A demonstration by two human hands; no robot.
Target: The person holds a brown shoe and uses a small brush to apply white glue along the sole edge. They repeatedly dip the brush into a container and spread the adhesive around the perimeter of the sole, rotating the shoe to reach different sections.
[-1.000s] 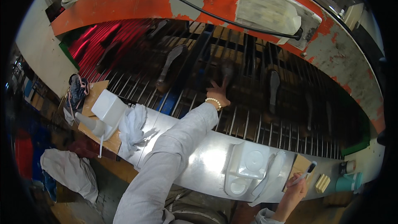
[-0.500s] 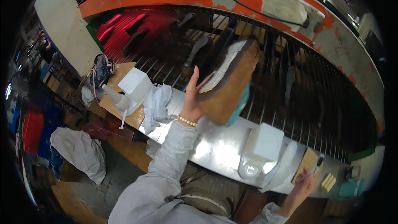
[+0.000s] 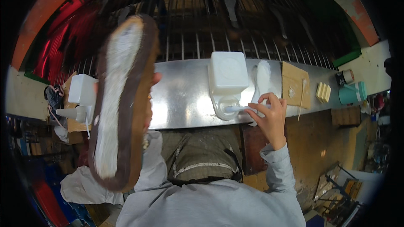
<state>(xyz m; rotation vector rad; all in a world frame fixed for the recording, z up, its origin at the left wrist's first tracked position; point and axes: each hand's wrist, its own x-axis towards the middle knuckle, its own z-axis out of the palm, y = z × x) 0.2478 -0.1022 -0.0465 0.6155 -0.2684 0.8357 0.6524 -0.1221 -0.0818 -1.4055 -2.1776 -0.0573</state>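
Observation:
My left hand (image 3: 156, 78) is closed round the side of a brown shoe (image 3: 138, 101) held up at the left with its underside showing. A whitish strip runs down the middle of the sole, edged in dark brown; the shoe hides most of my fingers. Over the counter, my right hand (image 3: 272, 115) pinches a thin white-handled brush (image 3: 245, 108). The brush's end lies at the round cup (image 3: 227, 109) of a white plastic dispenser (image 3: 229, 71), and its bristles cannot be made out.
A steel counter (image 3: 176, 92) runs across, with a barred rack (image 3: 198, 42) holding dark shoes beyond. Right of the dispenser lie a white sole-shaped piece (image 3: 263, 77), cardboard (image 3: 292, 80), yellow blocks (image 3: 323, 92) and a teal mug (image 3: 352, 93). A second white dispenser (image 3: 81, 90) stands left.
My view has turned to the right. The shoe has come back from over the rack, closer to me. My right hand has brought the brush from near the cardboard to the dispenser's cup.

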